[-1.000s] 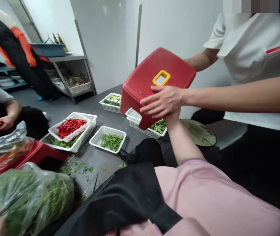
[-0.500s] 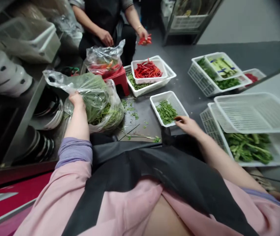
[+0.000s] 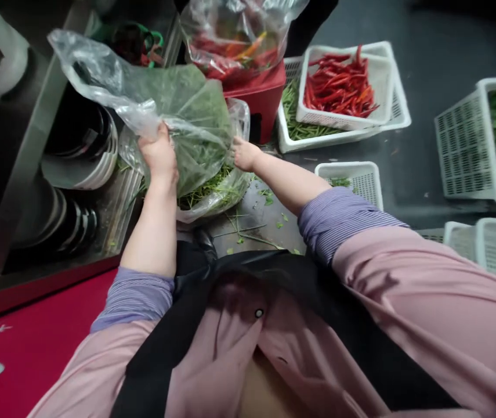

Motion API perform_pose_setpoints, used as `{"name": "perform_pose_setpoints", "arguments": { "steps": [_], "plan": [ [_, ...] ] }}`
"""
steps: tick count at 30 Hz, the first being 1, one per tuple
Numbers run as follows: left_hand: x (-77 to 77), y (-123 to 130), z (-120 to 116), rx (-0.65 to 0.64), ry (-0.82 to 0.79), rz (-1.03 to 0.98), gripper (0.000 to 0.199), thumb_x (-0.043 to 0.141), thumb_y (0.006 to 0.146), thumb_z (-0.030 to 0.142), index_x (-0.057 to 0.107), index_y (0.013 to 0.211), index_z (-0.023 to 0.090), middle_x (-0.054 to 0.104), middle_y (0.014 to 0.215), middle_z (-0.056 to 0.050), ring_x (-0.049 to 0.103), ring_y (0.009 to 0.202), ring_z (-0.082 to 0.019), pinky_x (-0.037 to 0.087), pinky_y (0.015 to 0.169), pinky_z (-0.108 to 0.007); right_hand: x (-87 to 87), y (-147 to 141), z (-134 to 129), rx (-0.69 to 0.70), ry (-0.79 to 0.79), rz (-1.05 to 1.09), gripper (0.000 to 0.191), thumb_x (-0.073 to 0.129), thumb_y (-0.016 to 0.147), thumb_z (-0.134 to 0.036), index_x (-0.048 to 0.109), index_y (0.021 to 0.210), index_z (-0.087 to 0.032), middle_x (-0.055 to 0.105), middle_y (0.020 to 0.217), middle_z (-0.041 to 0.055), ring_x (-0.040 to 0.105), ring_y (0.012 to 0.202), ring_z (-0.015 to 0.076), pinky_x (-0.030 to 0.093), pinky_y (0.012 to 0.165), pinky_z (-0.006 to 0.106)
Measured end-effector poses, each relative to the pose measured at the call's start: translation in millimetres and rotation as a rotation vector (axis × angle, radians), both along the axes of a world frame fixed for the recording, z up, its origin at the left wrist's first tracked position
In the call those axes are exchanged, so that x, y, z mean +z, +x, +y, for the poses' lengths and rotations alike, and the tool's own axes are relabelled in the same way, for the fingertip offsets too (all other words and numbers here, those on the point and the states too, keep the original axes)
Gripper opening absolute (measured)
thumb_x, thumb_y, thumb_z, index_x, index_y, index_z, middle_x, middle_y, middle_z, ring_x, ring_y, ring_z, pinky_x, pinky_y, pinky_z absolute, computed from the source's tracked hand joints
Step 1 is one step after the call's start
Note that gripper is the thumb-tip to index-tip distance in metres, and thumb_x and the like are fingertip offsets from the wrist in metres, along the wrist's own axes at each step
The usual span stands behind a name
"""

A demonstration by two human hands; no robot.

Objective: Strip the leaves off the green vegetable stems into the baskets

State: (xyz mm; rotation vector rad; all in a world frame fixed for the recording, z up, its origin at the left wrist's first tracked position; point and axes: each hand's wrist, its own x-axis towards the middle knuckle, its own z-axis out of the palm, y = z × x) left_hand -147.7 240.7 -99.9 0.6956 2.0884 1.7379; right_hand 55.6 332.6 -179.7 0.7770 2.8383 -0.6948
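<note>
At the left, my left hand (image 3: 159, 152) grips the gathered film of a clear plastic bag (image 3: 191, 101) with greens inside. My right hand (image 3: 244, 155) is closed at the bag's right side, pinching its film. Below the bag, cut green stems (image 3: 213, 188) lie in another open clear plastic bag (image 3: 230, 203) on the floor. A small white basket (image 3: 367, 180) holding leafy greens stands to the right, partly behind my right forearm.
Red chillies (image 3: 339, 87) fill a white basket set on a larger one of green beans (image 3: 293, 116). A bag of peppers (image 3: 239, 49) rests on a red stool (image 3: 260, 96). Stacked bowls (image 3: 82, 151) stand on the left shelf. Scattered leaves and stems (image 3: 256, 235) litter the floor.
My right hand has left the small white basket and moved left to the plastic bag. My left hand still holds the bag. The view has tilted down and turned left; the other person is mostly out of sight.
</note>
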Motion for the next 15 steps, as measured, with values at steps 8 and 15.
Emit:
{"name": "perform_pose_setpoints", "arguments": {
  "steps": [8, 15],
  "plan": [
    [22.9, 52.9, -10.9, -0.092, 0.072, 0.077, 0.015, 0.052, 0.090, 0.016, 0.053, 0.075, 0.014, 0.052, 0.067, 0.004, 0.054, 0.062, -0.005, 0.041, 0.061, -0.019, -13.2, 101.2, -66.9, -0.037, -0.144, -0.190, 0.016, 0.053, 0.079, -0.012, 0.058, 0.064, -0.015, 0.069, 0.074, 0.0082, 0.063, 0.083, 0.0161, 0.038, 0.083, 0.027],
    [30.4, 113.1, -74.0, -0.526, -0.003, 0.085, 0.031, 0.069, 0.076, 0.043, 0.059, 0.078, 0.014, 0.058, 0.072, 0.000, 0.062, 0.078, -0.016, 0.050, 0.072, -0.027, -1.4, 190.4, -218.0, -0.266, -0.411, -0.124, 0.016, 0.047, 0.080, -0.012, 0.055, 0.066, -0.016, 0.068, 0.081, 0.0147, 0.062, 0.087, 0.0242, 0.033, 0.088, 0.037]
  ]
}}
